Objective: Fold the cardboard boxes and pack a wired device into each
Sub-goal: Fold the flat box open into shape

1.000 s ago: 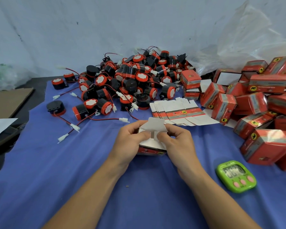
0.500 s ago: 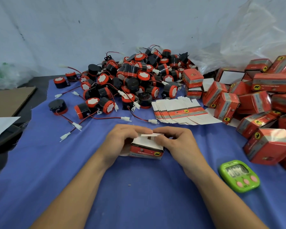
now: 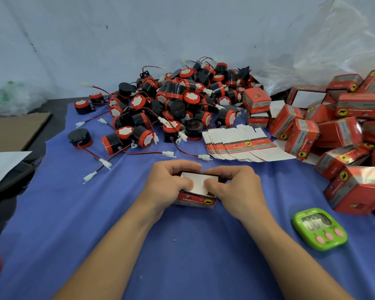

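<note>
A small red cardboard box (image 3: 196, 201) stands on the blue cloth (image 3: 95, 213) in front of me, its white top flap lying nearly flat. My left hand (image 3: 169, 182) grips the box's left side, thumb pressing on the flap. My right hand (image 3: 234, 187) grips the right side, its thumb also on the flap. What is inside the box is hidden. Behind it lies a heap of black-and-red wired devices (image 3: 171, 105) with white plugs. A fanned stack of flat box blanks (image 3: 240, 146) lies to the right of the heap.
Several folded red boxes (image 3: 338, 131) pile up at the right. A green timer (image 3: 319, 229) sits at the near right. Clear plastic bags (image 3: 323, 50) lie against the back wall. Brown cardboard (image 3: 11, 131) and a white sheet (image 3: 2, 165) lie at the left.
The raised white flap has been pushed down onto the box top. Both hands lowered with it and now clasp the box from its sides.
</note>
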{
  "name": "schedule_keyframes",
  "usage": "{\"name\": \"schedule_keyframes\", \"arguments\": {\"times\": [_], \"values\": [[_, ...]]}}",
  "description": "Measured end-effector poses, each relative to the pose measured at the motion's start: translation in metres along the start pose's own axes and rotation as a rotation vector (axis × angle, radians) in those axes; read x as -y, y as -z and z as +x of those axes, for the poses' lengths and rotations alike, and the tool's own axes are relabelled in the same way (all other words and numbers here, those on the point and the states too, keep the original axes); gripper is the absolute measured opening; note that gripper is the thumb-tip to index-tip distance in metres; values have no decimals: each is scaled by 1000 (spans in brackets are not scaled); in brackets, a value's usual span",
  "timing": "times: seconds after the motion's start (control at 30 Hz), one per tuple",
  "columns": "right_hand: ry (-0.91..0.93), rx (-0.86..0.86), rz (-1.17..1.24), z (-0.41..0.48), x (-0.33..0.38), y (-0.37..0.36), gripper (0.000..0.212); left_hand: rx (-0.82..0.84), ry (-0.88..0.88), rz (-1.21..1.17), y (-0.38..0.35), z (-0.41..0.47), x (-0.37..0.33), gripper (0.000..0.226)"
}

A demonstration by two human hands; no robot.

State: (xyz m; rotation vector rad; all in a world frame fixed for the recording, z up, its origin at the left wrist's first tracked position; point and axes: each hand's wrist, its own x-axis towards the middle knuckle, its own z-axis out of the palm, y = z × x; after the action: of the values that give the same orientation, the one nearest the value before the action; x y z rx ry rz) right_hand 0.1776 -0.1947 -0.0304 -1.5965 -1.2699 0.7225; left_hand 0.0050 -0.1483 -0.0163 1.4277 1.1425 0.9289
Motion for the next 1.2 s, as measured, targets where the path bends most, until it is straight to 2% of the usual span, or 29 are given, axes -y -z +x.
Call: {"name": "schedule_keyframes", "arguments": {"times": [0.2,0.33,0.5,0.7,0.83,0.9,0.97,1.07,1.1,1.17,1.2], "values": [[36,-82,-153,-3,1,-3,15,-56,-66,41,-4,-2,2,40],[68,-59,-181,-4,3,-2,15,-74,-60,-54,-11,-5,0,25],[87,-64,-182,-5,5,-4,17,-129,-98,-110,-20,-9,-3,36],[89,-116,-254,-10,10,-7,12,-193,-202,-185,-24,-14,-7,38],[135,-79,-151,-14,15,-7,13,-241,-265,-202,-22,-14,-7,36],[125,-75,-19,-13,16,-5,28,-265,-315,-196,-20,-14,-8,36],[64,-18,95,-10,16,1,35,-254,-375,-176,-19,-14,-9,37],[-8,245,166,-7,14,7,28,-213,-502,-18,-16,-16,-7,44],[4,279,164,-7,13,8,27,-207,-549,75,-15,-16,-5,43],[63,191,168,-7,12,10,31,-217,-585,231,-12,-16,0,34],[114,103,137,-7,11,11,39,-224,-565,248,-10,-15,2,38]]}}
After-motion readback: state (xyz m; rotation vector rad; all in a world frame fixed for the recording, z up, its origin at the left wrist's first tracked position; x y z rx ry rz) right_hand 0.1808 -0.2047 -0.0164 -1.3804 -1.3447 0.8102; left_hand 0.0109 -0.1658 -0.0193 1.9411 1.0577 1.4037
